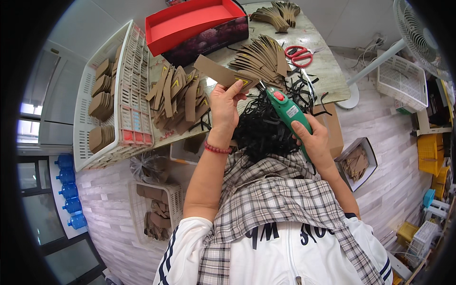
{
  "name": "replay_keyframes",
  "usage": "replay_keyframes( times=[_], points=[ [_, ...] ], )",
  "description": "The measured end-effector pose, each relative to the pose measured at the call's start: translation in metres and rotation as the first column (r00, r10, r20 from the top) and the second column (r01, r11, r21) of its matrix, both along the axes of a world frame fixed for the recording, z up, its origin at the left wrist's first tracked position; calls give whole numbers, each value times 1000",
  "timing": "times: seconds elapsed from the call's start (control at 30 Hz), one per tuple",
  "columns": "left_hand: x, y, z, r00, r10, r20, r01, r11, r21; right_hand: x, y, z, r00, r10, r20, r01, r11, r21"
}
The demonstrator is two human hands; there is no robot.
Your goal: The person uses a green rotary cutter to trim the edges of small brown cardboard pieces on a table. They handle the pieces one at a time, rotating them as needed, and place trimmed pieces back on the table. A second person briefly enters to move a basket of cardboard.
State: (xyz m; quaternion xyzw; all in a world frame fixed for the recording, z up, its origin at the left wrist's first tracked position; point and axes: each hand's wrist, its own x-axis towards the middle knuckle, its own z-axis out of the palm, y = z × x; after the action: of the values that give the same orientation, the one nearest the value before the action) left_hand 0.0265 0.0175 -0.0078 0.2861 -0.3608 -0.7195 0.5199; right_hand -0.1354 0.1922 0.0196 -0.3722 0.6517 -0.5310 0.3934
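Left hand (225, 107): brown strip (216, 70) pinched between thumb and fingers, upper centre of the frame.
Right hand (311, 138): green handheld power tool (289, 113) gripped, its tip just beside the strip's right end.
Black trimmings (259, 128): heaped below, mid-frame.

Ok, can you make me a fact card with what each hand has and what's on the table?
Left hand: holds a brown strip with a yellow mark
Right hand: grips a green tool with a red button, its tip close to the strip's right end
Between forearms: tangled black strips
Table: brown piles, red-handled scissors, open red box
Left side: white basket holding brown pieces
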Motion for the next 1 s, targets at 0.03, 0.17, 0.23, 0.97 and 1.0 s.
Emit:
replay_keyframes(
  times=[0.03, 0.17, 0.23, 0.97, 1.0],
  points=[
    [0, -1, -1, 1000, 0, 10, 0, 1000, -17, 0, 0, 1, 1000, 6, -7, -6, 1000, 7],
    [-2, 0, 1, 1000, -14, 9, 14, 1000, -26, 0, -1, 4, 1000, 16, -6, -15, 1000, 7],
    [-5, 2, 0, 1000, -15, -3, 15, 1000, -14, 0, -1, 6, 1000, 16, -10, -16, 1000, 13],
    [-10, 1, -1, 997, 38, 65, -31, 994, -101, -3, -4, 8, 1000, 18, 19, -19, 999, 26],
    [-9, 1, 1, 997, 34, 70, -26, 994, -108, -3, -4, 8, 1000, 19, 20, -19, 1000, 23]
  ],
)
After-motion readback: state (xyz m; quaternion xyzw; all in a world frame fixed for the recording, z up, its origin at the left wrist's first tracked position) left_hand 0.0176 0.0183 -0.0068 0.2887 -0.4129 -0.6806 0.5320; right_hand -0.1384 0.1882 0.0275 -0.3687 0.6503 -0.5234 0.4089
